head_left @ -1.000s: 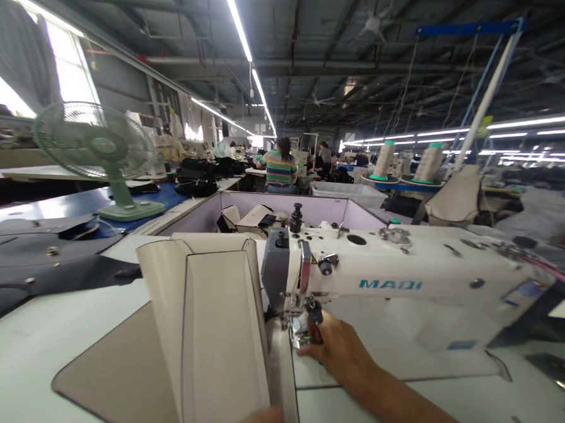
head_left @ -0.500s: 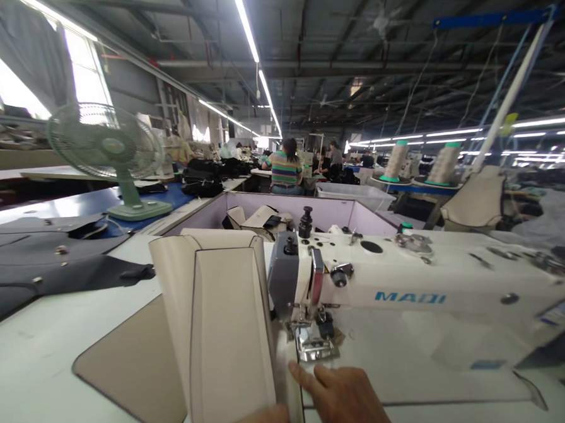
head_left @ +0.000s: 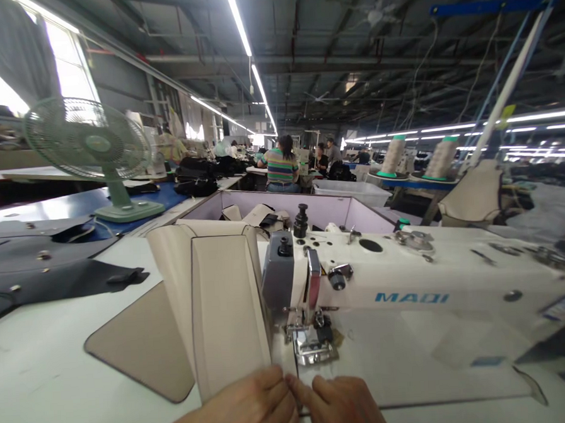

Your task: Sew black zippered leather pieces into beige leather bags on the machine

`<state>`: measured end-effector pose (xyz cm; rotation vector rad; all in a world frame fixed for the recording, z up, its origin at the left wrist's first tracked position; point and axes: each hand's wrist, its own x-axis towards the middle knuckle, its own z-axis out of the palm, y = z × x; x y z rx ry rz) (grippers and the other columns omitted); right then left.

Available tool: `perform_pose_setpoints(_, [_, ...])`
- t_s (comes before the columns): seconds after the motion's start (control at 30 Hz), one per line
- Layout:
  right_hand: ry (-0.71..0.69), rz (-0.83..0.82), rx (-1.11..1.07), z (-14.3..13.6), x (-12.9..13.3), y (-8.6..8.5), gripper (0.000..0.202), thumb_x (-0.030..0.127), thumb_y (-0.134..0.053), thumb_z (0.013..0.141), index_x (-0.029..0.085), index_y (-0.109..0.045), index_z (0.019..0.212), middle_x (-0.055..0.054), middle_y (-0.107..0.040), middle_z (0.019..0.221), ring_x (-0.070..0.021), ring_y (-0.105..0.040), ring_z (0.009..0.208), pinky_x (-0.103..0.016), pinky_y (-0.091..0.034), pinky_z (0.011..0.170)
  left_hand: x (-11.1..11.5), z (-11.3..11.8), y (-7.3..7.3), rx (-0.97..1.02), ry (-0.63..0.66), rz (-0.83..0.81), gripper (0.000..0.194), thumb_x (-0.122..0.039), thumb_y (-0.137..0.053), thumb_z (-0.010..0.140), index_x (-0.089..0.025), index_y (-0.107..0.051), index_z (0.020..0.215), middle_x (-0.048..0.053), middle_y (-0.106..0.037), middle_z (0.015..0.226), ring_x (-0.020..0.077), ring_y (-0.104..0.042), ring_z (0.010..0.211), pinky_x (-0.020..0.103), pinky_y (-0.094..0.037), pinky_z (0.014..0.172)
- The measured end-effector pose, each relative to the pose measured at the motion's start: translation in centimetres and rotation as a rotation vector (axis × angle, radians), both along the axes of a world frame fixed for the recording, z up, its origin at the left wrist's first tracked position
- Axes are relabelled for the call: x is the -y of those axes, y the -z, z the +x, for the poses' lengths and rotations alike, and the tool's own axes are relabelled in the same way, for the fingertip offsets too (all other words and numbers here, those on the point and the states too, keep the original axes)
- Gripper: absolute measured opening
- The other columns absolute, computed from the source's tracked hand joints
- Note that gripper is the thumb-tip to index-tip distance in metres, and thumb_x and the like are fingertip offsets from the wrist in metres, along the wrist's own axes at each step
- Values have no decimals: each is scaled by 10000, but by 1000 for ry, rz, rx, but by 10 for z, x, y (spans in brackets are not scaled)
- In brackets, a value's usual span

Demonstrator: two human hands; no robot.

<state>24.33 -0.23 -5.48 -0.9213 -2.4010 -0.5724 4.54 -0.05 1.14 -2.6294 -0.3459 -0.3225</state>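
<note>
A beige leather-like panel [head_left: 228, 303] with dark edging stands folded up left of the sewing machine's needle area. Its lower right edge runs to the metal presser foot [head_left: 313, 347]. At the bottom, my left hand [head_left: 257, 405] is closed on the panel's near edge, its fingers curled. Just to the right, my right hand [head_left: 342, 404] is closed at the same edge in front of the foot, thumb and forefinger near the left fingertips. The exact pinch is hidden. A beige flap [head_left: 142, 345] of the work lies flat on the table to the left.
The white sewing machine [head_left: 409, 274] fills the right side. Dark grey pieces [head_left: 58, 261] with metal studs lie at left, near a green fan [head_left: 114, 176]. Behind is a lilac-walled bin [head_left: 311, 207] with beige pieces. Thread cones [head_left: 393, 156] and a seated person [head_left: 281, 164] are farther back.
My left hand has come up and rightward along the panel's edge, now beside my right hand. The right hand stays near the foot, its fingers more curled. The view has shifted slightly.
</note>
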Motion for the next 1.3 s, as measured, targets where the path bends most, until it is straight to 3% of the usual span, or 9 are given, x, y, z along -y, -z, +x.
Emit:
perform_pose_setpoints(0.2, [8,-24,-25,-1,-4,4,346,58,-234,971,145,-558,1056,37,-530,542,-146,-470,348,-329,-150,367,-17,-4,11,17,37,46,51,-133,-581,874,-125,-621,843,21,-578,701,162,-489,612,314,-368,646])
perform_pose_setpoints(0.43, [-40,-268,65,-7,-14,-24,108,135,-505,923,193,-515,833,28,-607,701,-154,-572,541,-288,-272,434,-25,-3,19,0,23,93,85,-82,-549,876,-104,-603,814,37,-585,717,176,-514,647,346,-364,663])
perform_pose_setpoints(0.57, [2,-264,278,-12,-20,-29,211,16,-530,852,188,-470,746,13,-606,699,-163,-566,560,-294,-273,449,-23,-10,-4,-141,-46,-19,85,-128,-571,868,-114,-615,939,60,-658,898,205,-577,872,373,-381,888])
perform_pose_setpoints(0.67, [-16,-265,309,-14,-18,-28,185,10,-520,857,178,-482,792,1,-617,724,-175,-582,585,-295,-303,467,-21,-25,-30,-223,-107,-125,479,-300,-687,788,-143,-532,1213,78,-578,1266,247,-428,1248,450,-160,1132])
perform_pose_setpoints(0.73, [-17,-264,307,-14,-17,-27,167,27,-517,873,175,-481,807,4,-621,729,-177,-593,600,-291,-330,481,-22,-36,-40,-232,-137,-122,724,-348,-735,725,-174,-414,1350,61,-480,1397,233,-290,1359,509,-4,1163])
perform_pose_setpoints(0.8, [-12,-262,296,-16,-16,-26,152,57,-514,895,173,-478,803,8,-626,724,-173,-602,605,-286,-351,490,-23,-44,-43,-247,-172,-48,771,-284,-736,720,-193,-366,1390,49,-446,1430,210,-235,1390,537,32,1164])
perform_pose_setpoints(1.0, [23,-232,279,-22,-17,-22,144,49,-495,899,165,-479,816,-5,-625,715,-168,-594,585,-287,-371,498,-31,-41,-31,-330,-100,302,412,-98,-575,854,-166,-516,1256,70,-563,1277,242,-470,1221,441,-239,1124])
perform_pose_setpoints(1.2, [13,-167,305,-19,-4,-24,187,-22,-514,827,160,-472,808,-29,-606,711,-170,-562,581,-286,-365,493,-14,-39,-14,-315,-46,272,200,-155,-564,894,-155,-606,1090,49,-646,1000,197,-567,872,348,-423,839])
perform_pose_setpoints(1.3, [7,-89,303,-13,7,-20,281,-26,-518,800,58,-508,1068,-54,-616,750,-188,-569,590,-318,-384,512,0,-41,5,-189,-136,279,251,-192,-553,915,-160,-596,1161,49,-646,1063,184,-553,902,332,-403,831])
